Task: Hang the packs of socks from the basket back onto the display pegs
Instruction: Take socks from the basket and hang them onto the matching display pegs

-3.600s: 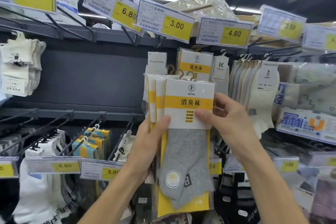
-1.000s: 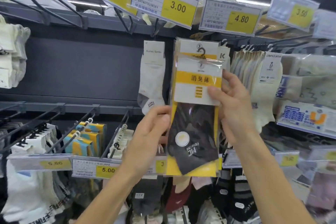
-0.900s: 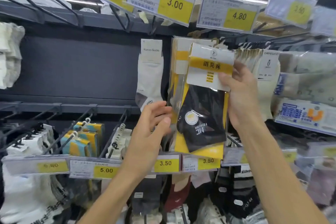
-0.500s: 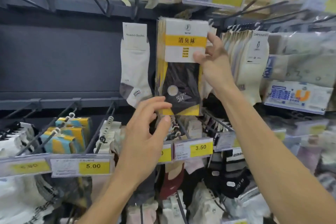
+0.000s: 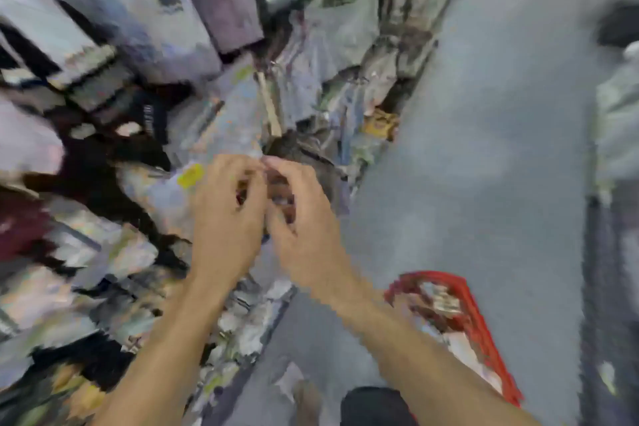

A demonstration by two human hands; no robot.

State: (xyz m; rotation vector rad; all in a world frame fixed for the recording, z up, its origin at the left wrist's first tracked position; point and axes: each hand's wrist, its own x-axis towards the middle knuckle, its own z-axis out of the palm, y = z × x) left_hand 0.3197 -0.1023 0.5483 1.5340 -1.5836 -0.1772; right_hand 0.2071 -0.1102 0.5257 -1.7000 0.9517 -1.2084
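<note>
Hands together, low beside the shelves; view badly blurred.
We find left hand (image 5: pixel 224 218) and right hand (image 5: pixel 306 235) curled, fingertips meeting; what they hold, we cannot tell. Packs (image 5: pixel 439 301) lie in the basket (image 5: pixel 482 328) at right; a hasty reach risks fumbling one.

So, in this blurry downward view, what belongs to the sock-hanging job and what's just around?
Job: red basket; packs inside it; left hand; right hand (grip too blurred to judge); sock display.
Just around: grey floor; dark shape at the bottom edge.
</note>
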